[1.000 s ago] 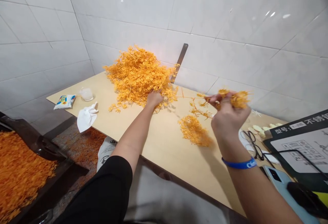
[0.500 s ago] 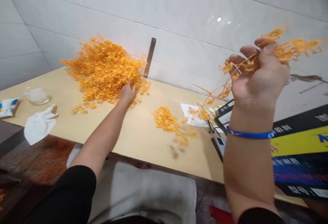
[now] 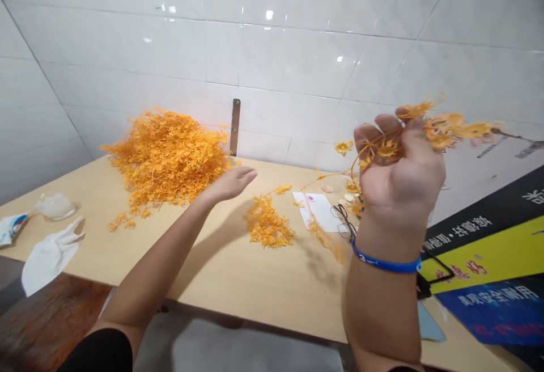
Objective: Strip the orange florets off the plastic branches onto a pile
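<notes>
My right hand [image 3: 393,159] is raised at the right, its fingers curled round thin stems of an orange dried-flower sprig [image 3: 450,128]. Flower heads stick out past the thumb, and a loose strand hangs below the palm. Between the two orange piles is my left hand [image 3: 233,184], over the table with its fingers stretched out and nothing visible in them. Just behind it rises a big bushy heap of orange dried flowers [image 3: 170,159]. A small pile of orange flower bits [image 3: 272,227] lies on the table to its right.
Glasses [image 3: 345,222] and a white paper [image 3: 317,210] lie near my right wrist. Printed boxes [image 3: 488,270] fill the right side. A dark metal strip [image 3: 235,128] leans on the tiled wall. White tissue [image 3: 53,253], a clear plastic container [image 3: 55,206] and a packet [image 3: 12,229] sit left.
My left hand has come out of the big heap and moved right, toward the small pile. My right hand still grips the sprig. The camera view has shifted.
</notes>
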A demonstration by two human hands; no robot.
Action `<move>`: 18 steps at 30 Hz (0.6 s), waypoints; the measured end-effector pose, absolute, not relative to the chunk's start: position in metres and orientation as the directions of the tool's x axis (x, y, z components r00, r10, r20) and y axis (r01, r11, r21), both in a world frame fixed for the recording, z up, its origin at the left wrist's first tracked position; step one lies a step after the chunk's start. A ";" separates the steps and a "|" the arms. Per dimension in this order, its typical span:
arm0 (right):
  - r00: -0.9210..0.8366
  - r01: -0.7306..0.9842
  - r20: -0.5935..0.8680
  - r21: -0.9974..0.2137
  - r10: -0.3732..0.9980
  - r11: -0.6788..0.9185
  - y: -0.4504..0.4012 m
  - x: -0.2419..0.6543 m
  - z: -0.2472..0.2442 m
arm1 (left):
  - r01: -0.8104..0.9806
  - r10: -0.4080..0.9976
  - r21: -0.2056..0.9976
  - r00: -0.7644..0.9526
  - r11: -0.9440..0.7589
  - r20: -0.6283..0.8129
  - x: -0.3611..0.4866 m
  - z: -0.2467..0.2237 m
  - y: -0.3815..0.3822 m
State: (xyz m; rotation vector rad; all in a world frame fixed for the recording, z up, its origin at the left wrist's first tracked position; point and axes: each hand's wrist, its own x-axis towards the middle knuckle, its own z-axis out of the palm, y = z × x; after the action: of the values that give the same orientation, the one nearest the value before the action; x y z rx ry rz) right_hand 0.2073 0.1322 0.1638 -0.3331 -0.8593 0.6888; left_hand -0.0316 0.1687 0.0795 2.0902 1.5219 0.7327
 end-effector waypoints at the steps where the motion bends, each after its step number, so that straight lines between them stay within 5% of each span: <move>1: 0.451 -0.409 0.577 -0.545 0.681 0.732 0.135 0.210 0.160 | 0.603 0.905 0.687 0.370 -0.405 0.209 -0.018 0.093 0.159; 5: 0.347 -0.310 0.655 -0.596 0.671 0.741 0.135 0.214 0.150 | 0.380 0.704 0.739 0.688 -0.557 0.177 0.031 0.134 0.131; 11: 0.363 -0.126 0.778 -0.505 0.513 0.854 0.120 0.205 0.151 | 0.609 0.703 0.500 0.711 -0.615 -0.001 0.047 0.146 0.137; 14: 0.390 -0.117 0.768 -0.507 0.508 0.854 0.119 0.205 0.153 | 0.563 0.714 0.624 0.700 -0.541 -0.012 0.034 0.146 0.145; 18: 0.335 -0.030 0.733 -0.620 0.592 0.784 0.113 0.205 0.148 | 0.351 0.829 0.851 0.535 -0.391 0.161 0.009 0.153 0.151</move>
State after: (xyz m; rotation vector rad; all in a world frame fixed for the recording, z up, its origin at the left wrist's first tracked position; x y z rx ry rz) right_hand 0.2051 0.1130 0.1484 -0.5638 -1.1702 0.4348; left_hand 0.0091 0.1508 0.1534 1.9691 0.9578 0.7546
